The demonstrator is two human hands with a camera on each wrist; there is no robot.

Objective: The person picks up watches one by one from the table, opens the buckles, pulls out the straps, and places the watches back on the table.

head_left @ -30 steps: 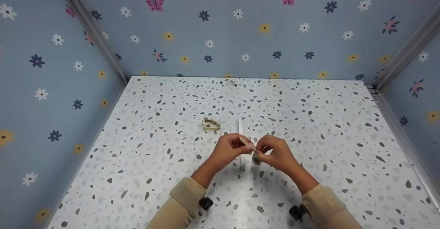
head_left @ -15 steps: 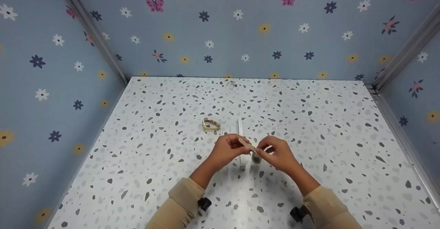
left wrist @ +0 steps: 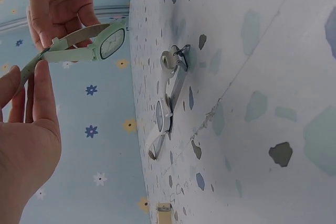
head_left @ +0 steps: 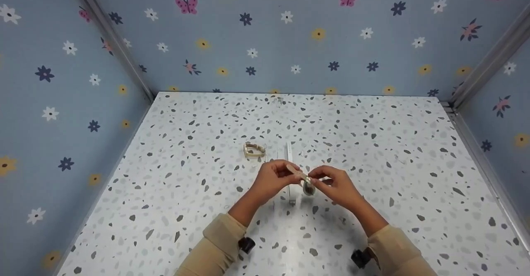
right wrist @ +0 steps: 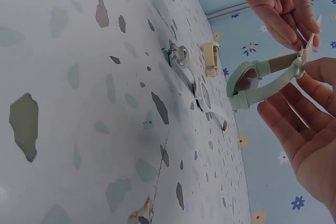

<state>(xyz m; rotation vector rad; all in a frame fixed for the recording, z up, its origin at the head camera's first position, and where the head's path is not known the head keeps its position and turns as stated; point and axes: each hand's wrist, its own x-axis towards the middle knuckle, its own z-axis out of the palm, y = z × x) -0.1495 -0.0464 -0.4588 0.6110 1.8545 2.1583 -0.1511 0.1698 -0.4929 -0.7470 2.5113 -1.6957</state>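
Observation:
A pale green wristwatch hangs in the air between both hands, its strap looped through the buckle and its dial hanging lower. My left hand pinches the free strap end between thumb and fingers. At the buckle, my right hand holds the strap with its thumb and fingertips, the other fingers loosely bent. The right wrist view shows the watch's dark case back and the strap tip sticking out past the buckle. Below the hands, a white wristwatch lies on its side on the table.
A beige wristwatch with its strap closed in a loop lies left of the white one. The speckled white table is bounded by blue flower-patterned panels at the back and both sides.
My right hand's fingers have shifted slightly at the buckle, showing more of it and of the hanging watch. The left hand stays almost in place, still pinching the strap.

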